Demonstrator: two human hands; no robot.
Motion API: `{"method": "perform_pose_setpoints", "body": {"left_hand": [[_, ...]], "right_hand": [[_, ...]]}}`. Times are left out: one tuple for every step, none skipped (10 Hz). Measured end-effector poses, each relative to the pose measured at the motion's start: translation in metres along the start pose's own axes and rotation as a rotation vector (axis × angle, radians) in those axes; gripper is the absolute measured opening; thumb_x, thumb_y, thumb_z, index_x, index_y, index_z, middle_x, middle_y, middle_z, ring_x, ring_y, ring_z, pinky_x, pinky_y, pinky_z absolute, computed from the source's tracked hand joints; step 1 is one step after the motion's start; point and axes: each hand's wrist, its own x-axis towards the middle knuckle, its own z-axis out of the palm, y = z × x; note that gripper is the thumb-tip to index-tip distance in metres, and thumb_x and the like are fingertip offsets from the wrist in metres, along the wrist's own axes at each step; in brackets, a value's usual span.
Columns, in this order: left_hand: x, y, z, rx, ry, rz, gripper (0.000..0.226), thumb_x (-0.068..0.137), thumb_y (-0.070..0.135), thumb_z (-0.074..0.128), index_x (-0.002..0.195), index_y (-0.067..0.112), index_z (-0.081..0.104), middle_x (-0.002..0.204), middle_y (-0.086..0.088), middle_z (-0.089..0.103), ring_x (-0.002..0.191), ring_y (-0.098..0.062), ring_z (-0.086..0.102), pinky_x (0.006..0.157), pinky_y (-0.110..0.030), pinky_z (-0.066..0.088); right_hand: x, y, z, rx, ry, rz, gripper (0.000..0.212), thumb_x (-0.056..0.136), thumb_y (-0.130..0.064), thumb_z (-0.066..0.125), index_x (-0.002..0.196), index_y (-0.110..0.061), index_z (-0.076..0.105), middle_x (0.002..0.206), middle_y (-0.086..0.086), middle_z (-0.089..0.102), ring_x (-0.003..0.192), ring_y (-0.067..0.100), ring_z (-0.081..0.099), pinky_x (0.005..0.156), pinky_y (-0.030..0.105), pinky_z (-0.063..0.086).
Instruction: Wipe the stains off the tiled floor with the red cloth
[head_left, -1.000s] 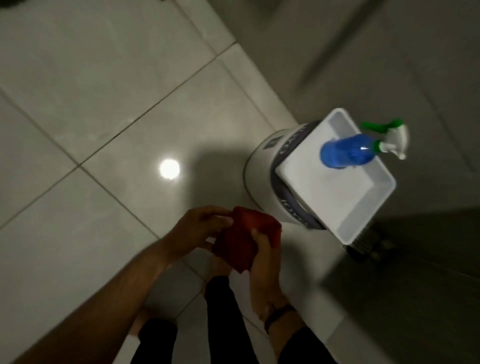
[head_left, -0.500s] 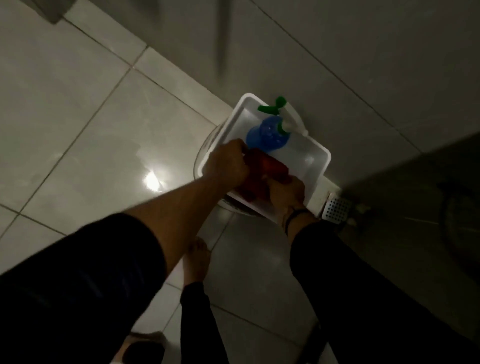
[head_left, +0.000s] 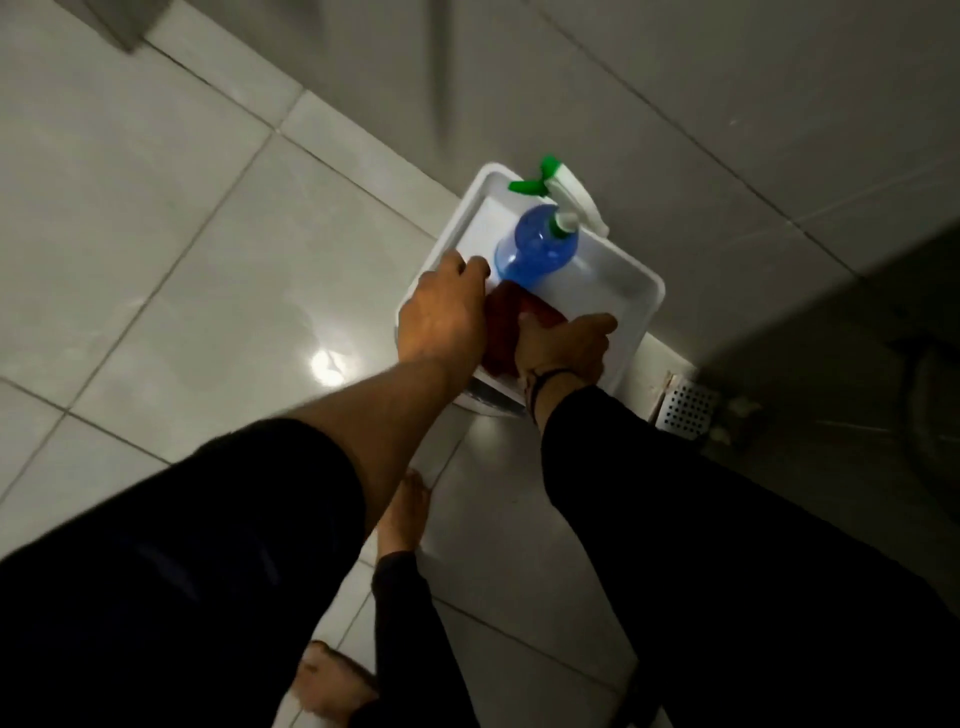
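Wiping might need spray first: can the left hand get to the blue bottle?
Probably yes: the left hand is beside the bottle in the tray, nothing between them.

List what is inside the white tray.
The tray holds an upright blue spray bottle and the red cloth. Both hands, left and right, cover part of the cloth and the tray floor beneath.

I am looking down on a dim room where pale glossy floor tiles (head_left: 171, 270) are catching a bright spot of reflected light (head_left: 326, 365). Grey wall tiles (head_left: 675, 104) are rising behind, and a perforated metal drain cover (head_left: 687, 409) is sitting at the wall's foot in shadow.
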Motion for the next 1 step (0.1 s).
{"method": "perform_pose_setpoints", "body": {"left_hand": [[-0.0480, -0.0185, -0.0357, 0.050, 0.069, -0.026, 0.052, 0.109, 0.037, 0.052, 0.159, 0.020, 0.050, 0.157, -0.010, 0.053, 0.134, -0.034, 0.059, 0.103, -0.046, 0.052]], "right_hand": [[-0.0547, -0.0142, -0.0193, 0.159, 0.039, -0.052, 0.059, 0.097, -0.038, 0.074, 0.142, -0.009, 0.047, 0.146, 0.020, 0.062, 0.135, 0.043, 0.061, 0.114, 0.047, 0.050]]}}
